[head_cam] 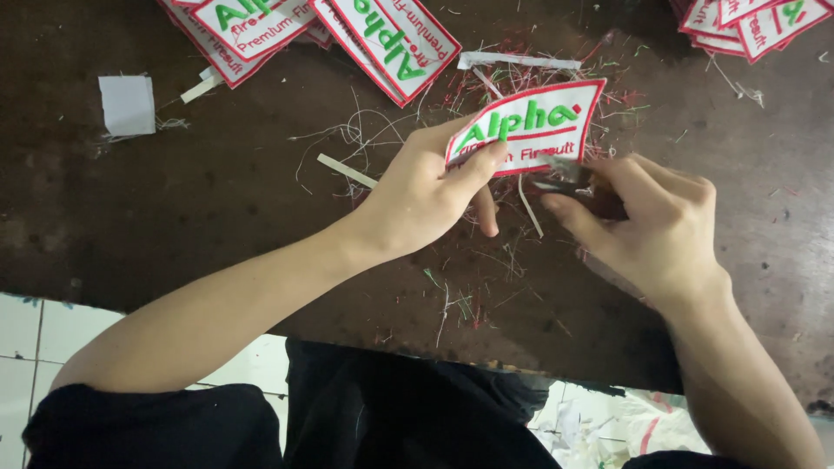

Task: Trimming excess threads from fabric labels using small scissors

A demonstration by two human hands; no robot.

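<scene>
My left hand [430, 187] pinches the left end of a white embroidered patch [543, 122] with a red border and green lettering, held just above the dark table [174, 200]. My right hand [647, 221] is closed around a small dark cutting tool [569, 178], its tip at the patch's lower edge. A thin white strip [530, 208] hangs down from the patch between my hands.
Piles of similar patches lie at the back left [347, 30] and back right [751, 22]. Loose threads and trimmings [486, 260] litter the table's middle. A white square scrap [128, 104] lies at the left. White floor tiles [35, 330] show below the table's near edge.
</scene>
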